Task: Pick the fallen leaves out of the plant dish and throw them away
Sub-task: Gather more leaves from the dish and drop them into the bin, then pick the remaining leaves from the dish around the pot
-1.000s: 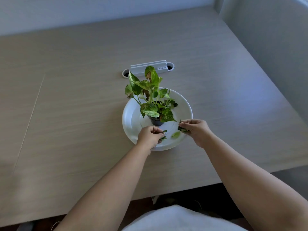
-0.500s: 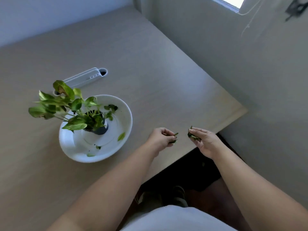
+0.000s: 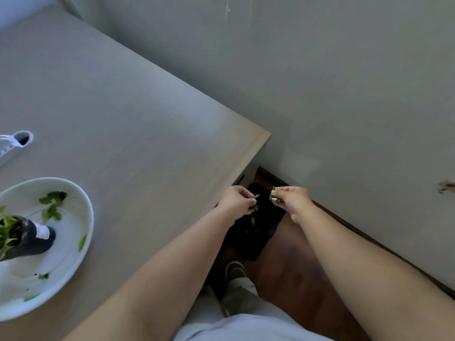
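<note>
My left hand pinches small green leaves between its fingertips. My right hand grips another bunch of leaves. Both hands hover past the table's right edge, above a black bin on the floor; one leaf piece shows below my left hand over the bin. At the far left the white plant dish holds a dark pot with a green plant, partly cut off by the frame. Several loose leaf bits lie in the dish, one of them a leaf near its right wall.
The beige table ends in a corner close to the bin. A white plastic holder lies at the left edge. A grey wall runs along the right. My shoe stands on the brown floor.
Both hands carried their leaves from the dish to the right, off the table and over the black bin. My view swung right, so the dish now sits at the left edge.
</note>
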The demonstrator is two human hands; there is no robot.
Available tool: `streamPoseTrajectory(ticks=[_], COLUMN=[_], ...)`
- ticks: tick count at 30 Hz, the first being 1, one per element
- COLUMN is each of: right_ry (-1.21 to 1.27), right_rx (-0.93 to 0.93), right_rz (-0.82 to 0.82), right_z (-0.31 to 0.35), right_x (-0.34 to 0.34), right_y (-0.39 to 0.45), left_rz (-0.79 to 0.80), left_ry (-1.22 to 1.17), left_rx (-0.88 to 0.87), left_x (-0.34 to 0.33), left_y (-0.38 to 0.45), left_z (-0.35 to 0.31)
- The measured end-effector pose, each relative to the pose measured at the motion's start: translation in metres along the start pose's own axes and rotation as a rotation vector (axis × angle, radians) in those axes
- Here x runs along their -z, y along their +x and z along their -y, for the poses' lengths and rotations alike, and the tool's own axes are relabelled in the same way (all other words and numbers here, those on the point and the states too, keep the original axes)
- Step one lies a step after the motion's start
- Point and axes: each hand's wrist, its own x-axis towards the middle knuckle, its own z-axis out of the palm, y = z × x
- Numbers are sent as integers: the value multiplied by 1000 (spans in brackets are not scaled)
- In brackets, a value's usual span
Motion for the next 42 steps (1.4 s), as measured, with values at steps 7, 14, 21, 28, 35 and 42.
streamPoseTrajectory(ticks=[7, 14, 21, 28, 35, 42], right_ry=[-181, -162, -95, -209, -455, -833], right_rx=[-106, -159, 48, 236, 294, 448], right_rz=[-185, -80, 13, 324, 603, 763], right_z=[-2, 1, 25, 45, 35, 14], right_x=[8, 9, -24, -113, -210, -297], right_y=[24, 14, -8, -56, -106, -136], left_rz=[-39, -51, -116, -326, -544, -808], left_ry=[61, 44, -261, -373, -931, -1339], left_rx=[91, 105, 48, 17, 219, 156], left_x=[-29, -21, 20, 99, 164, 209], left_y=[12, 5, -12, -53, -98, -140], left_z=[-4, -1, 2, 28, 103, 159])
